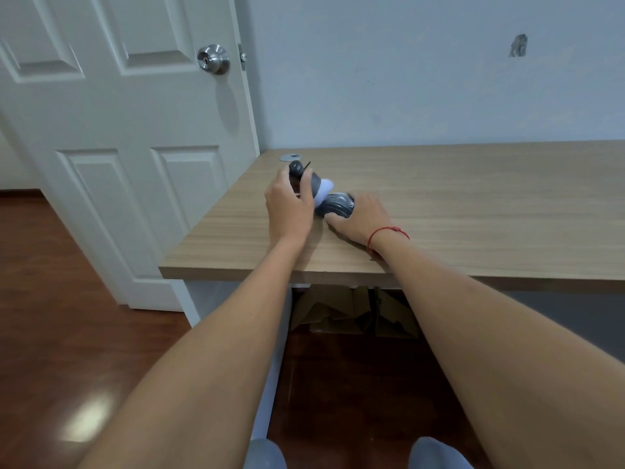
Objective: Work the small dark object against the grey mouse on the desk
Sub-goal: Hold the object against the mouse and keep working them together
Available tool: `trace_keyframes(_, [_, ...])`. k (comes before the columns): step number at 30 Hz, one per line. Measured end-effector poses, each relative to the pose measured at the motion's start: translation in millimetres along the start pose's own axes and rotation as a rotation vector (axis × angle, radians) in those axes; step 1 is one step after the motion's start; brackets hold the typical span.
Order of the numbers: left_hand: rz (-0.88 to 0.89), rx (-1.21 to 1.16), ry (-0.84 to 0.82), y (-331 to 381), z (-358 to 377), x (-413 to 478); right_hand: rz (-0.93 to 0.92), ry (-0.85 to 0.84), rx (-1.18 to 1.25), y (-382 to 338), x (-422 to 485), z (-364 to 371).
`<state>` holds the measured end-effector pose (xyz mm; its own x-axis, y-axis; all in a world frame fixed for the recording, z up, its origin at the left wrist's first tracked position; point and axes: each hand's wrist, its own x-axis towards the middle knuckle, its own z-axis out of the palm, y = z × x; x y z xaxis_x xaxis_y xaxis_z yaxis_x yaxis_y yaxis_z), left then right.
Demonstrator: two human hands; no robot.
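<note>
A grey mouse (336,204) lies on the wooden desk (473,204) near its left end. My right hand (358,220) rests on the desk and grips the mouse from the right side. My left hand (289,206) is wrapped around a small dark object (297,170) with a rounded dark body and a pale whitish tip (325,189). That tip points down-right and touches the mouse's left edge. A thin black strip sticks up from the object near my fingers.
A flat silver disc (291,156) lies at the desk's far left corner by the wall. A white door with a metal knob (213,59) stands left of the desk. Crumpled cardboard (351,313) sits on the floor under the desk.
</note>
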<state>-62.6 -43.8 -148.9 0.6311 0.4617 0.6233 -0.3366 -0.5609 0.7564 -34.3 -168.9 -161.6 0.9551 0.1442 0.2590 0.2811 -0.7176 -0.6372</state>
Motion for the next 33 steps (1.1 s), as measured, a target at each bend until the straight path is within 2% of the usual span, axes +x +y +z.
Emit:
trace_keyframes(2, [0.043,-0.018,-0.027,3.5,0.6,-1.9,-0.01,0.012,0.018,1.2,1.0,0.3])
trace_keyframes(4, [0.045,0.087,-0.07,1.1,1.3,-2.1,-0.022,0.012,0.033,2.9,1.9,0.8])
trace_keyframes(7, [-0.016,0.257,-0.028,-4.7,0.3,-0.7,-0.051,0.024,0.017,3.2,2.1,0.8])
trace_keyframes(13, [0.11,0.033,-0.022,3.2,1.7,-2.4,-0.092,0.067,0.034,1.1,0.8,1.1])
trace_keyframes(15, [0.093,0.113,-0.08,0.4,2.2,-2.3,-0.091,0.073,0.039,-0.2,-0.3,0.3])
trace_keyframes(18, [-0.039,0.301,-0.08,-6.1,1.5,0.4,-0.073,0.071,0.064,0.3,-1.7,-2.0])
trace_keyframes(20, [-0.027,0.25,-0.044,-4.0,0.8,0.3,-0.069,0.066,0.08,1.6,-0.9,-1.6])
trace_keyframes(23, [0.09,0.026,-0.005,2.9,1.4,-1.6,-0.071,0.068,0.078,3.9,3.8,1.1])
trace_keyframes(27, [0.064,0.115,-0.06,0.0,2.4,-3.1,-0.06,0.061,0.08,5.2,4.5,1.2])
trace_keyframes(30, [-0.025,0.243,-0.013,-4.3,1.0,-2.1,-0.089,0.068,0.058,4.2,1.9,0.6])
trace_keyframes(33, [0.019,0.086,0.044,1.7,-0.3,-1.6,-0.116,0.077,0.053,3.6,1.6,0.9])
